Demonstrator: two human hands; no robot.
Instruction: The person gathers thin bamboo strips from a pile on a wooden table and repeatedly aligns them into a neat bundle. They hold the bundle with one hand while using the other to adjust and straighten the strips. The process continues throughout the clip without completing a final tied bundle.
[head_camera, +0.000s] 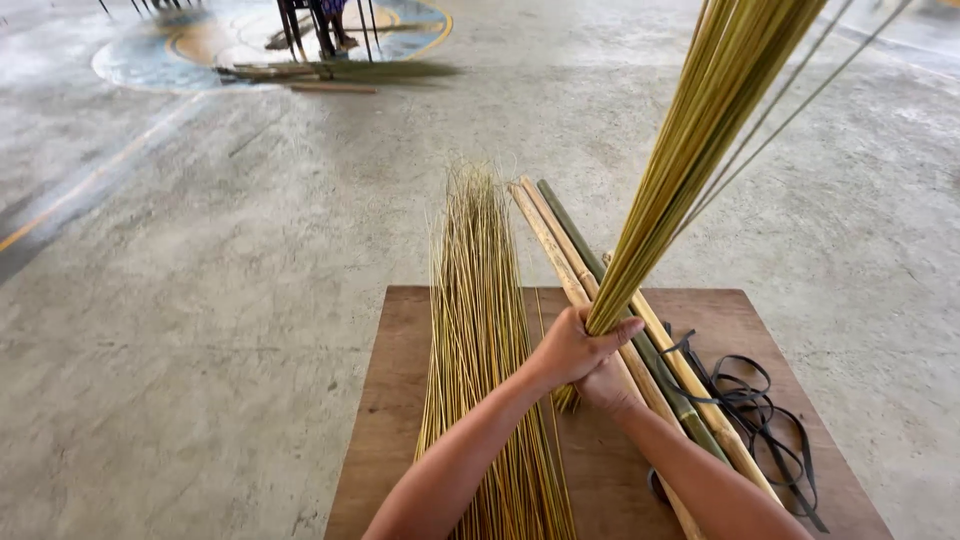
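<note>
Yellow-green and thin as wire, the bundle of stiff sticks (690, 150) rises slanting up to the right from both hands, fanning wider toward the top. Left hand (575, 348) wraps tight around its lower end; right hand (607, 388) closes just beneath, touching it. On the brown wooden board (390, 400) lies a loose sheaf of sticks (478, 330) — dry, straight, straw-coloured. Beside it lie smooth bamboo poles (560, 240) and flat black straps (750, 400), looped, over rough grey concrete floor (200, 300).

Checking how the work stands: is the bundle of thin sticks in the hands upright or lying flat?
Upright, leaning slightly right. Both hands, left hand and right hand, clasp the bundle at its base above the table; its sticks rise out of view.
</note>
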